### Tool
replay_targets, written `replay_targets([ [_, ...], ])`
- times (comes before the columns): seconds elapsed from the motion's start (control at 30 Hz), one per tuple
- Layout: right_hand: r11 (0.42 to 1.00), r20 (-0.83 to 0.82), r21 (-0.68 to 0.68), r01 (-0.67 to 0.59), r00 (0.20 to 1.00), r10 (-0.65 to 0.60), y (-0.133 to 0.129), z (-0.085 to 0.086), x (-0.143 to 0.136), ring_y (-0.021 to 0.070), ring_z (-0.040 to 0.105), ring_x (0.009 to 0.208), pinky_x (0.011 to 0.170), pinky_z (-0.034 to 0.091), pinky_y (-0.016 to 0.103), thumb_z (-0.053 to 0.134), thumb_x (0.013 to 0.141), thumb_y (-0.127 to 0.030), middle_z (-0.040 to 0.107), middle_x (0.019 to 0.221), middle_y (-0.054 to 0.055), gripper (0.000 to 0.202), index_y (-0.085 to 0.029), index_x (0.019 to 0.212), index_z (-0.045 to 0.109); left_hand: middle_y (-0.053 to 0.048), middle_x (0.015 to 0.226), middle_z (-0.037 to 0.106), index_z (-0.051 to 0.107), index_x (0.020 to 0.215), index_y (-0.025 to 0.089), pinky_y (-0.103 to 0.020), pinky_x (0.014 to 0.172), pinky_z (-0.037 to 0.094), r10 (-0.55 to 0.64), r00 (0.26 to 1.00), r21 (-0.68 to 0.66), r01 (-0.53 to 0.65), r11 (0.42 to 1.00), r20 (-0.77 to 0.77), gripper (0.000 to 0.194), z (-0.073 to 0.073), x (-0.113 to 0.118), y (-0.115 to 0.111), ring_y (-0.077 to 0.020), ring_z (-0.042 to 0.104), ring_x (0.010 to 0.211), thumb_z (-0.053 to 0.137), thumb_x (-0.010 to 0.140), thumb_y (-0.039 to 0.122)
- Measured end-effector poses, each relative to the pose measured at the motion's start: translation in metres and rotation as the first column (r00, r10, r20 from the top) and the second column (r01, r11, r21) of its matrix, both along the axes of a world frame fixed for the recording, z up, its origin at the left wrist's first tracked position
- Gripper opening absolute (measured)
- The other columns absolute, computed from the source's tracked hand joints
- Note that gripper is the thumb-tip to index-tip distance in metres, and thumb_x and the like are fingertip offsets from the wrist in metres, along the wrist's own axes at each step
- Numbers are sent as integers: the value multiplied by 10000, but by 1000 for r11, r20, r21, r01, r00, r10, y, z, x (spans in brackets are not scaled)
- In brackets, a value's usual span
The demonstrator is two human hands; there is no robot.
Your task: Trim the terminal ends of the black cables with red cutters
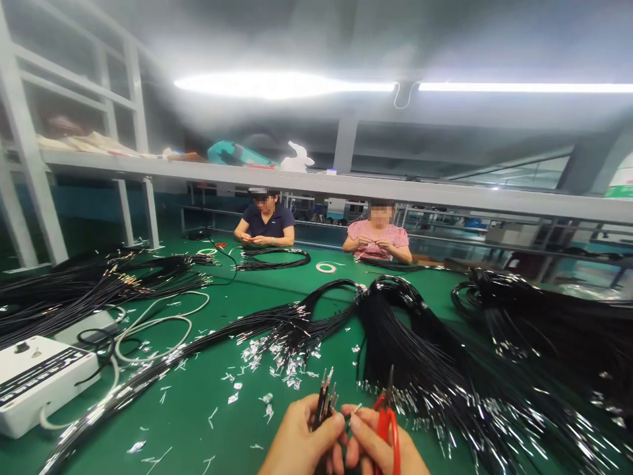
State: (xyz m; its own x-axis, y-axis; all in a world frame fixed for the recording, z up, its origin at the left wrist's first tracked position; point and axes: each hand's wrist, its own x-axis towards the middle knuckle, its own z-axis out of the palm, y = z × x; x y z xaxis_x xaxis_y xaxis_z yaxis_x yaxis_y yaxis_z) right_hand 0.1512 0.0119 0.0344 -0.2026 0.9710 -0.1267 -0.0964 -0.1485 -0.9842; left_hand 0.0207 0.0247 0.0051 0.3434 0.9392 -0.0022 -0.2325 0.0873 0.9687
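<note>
My left hand (299, 442) grips a small bunch of black wires (324, 399) with metal tips pointing up, low at the frame's bottom centre. Beside it, touching it, my right hand (378, 445) holds red-handled snips (387, 414), the blade standing upright, and pinches a small metal piece between thumb and finger. Just beyond both hands a large bundle of black wires (410, 343) with shiny terminals lies fanned out on the green table (208, 422).
A white control box (34, 379) with white cables sits at the left. More black wire bundles lie at left (89, 284) and right (548, 330). Silver scraps (277, 359) litter the table. Two people (266, 224) (378, 237) sit working across the table, under a shelf.
</note>
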Motion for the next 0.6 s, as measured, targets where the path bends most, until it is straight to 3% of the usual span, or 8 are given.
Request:
replay_targets([
  [0.07, 999, 16, 30, -31, 999, 30, -1, 0, -1, 33, 371, 279, 295, 223, 163, 644, 614, -510, 557, 442, -8, 409, -110, 692, 617, -9, 529, 574, 533, 797, 108, -224, 465, 381, -2, 1000, 8, 2, 1000, 4, 413, 4, -1, -2, -104, 499, 442, 579, 676, 500],
  [0.13, 997, 46, 55, -54, 998, 51, 0, -5, 2, 18, 359, 264, 293, 206, 156, 611, 652, -514, 548, 446, -15, 399, -118, 623, 580, -7, 561, 570, 542, 714, 119, -226, 528, 389, 117, 991, 63, -113, 992, -63, 362, 9, -2, -4, -114, 513, 519, 576, 690, 479],
  [0.23, 993, 66, 65, -100, 993, 96, 4, -16, 7, 15, 386, 261, 281, 182, 140, 567, 701, -514, 571, 497, -15, 387, -127, 713, 557, 31, 556, 515, 522, 642, 137, -204, 490, 342, 307, 934, 134, -286, 949, -182, 319, 20, -7, -6, -83, 445, 477, 558, 717, 446],
  [0.37, 987, 110, 66, -148, 984, 140, 3, -19, 7, 15, 393, 257, 276, 179, 132, 541, 730, -500, 562, 487, -25, 362, -144, 673, 513, 59, 554, 464, 578, 749, 133, -192, 435, 264, 247, 945, 70, -237, 969, -212, 292, 27, -12, -9, -49, 324, 420, 603, 689, 417],
  [0.47, 989, 182, 63, -137, 976, 123, -2, -14, 4, 24, 368, 248, 276, 208, 141, 544, 692, -546, 507, 418, -49, 404, -155, 607, 492, 50, 584, 467, 619, 830, 132, -190, 512, 310, 208, 963, 34, -206, 978, -173, 292, 29, -11, -12, -68, 384, 511, 673, 640, 347],
  [0.6, 990, 266, 101, -101, 961, 71, -4, -20, 3, 46, 387, 261, 264, 226, 157, 529, 683, -572, 541, 439, -28, 414, -158, 674, 513, 16, 604, 520, 624, 703, 121, -203, 578, 355, 227, 964, 44, -223, 974, -136, 203, 28, -8, -14, -97, 454, 584, 680, 636, 304],
])
